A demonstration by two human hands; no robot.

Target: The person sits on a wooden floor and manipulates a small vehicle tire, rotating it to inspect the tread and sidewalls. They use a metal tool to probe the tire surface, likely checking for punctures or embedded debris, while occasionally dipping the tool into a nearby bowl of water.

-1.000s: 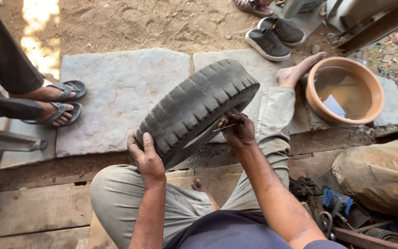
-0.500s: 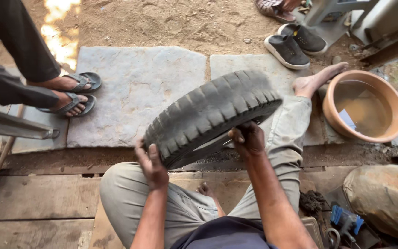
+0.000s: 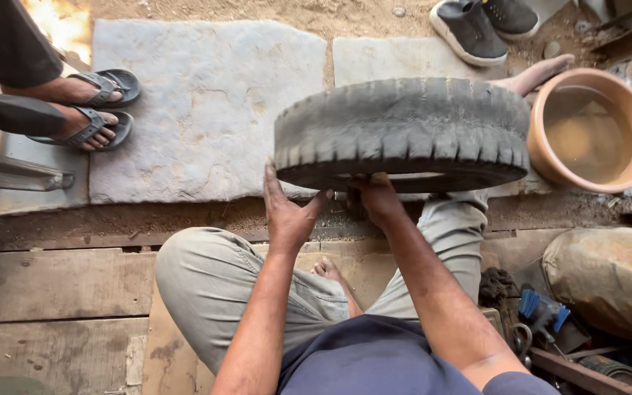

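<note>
Two hands steady our worn black rubber tyre [image 3: 401, 132] on edge above the knees, left hand [image 3: 287, 216] spread open against its rim, right hand [image 3: 377, 199] gripping underneath; a slip, we judge, could tip it into the round terracotta-coloured water basin [image 3: 550, 164].

**Tyre at the centre, basin to its right**

The tyre [image 3: 402, 133] sits above the person's knees, over the stone slabs [image 3: 206, 110]. The left hand [image 3: 287, 216] touches its near left edge; the right hand [image 3: 376, 197] is under its middle. A basin [image 3: 550, 164] lies just right. Sandalled feet [image 3: 89, 110] stand far left, shoes [image 3: 469, 29] behind.
</note>
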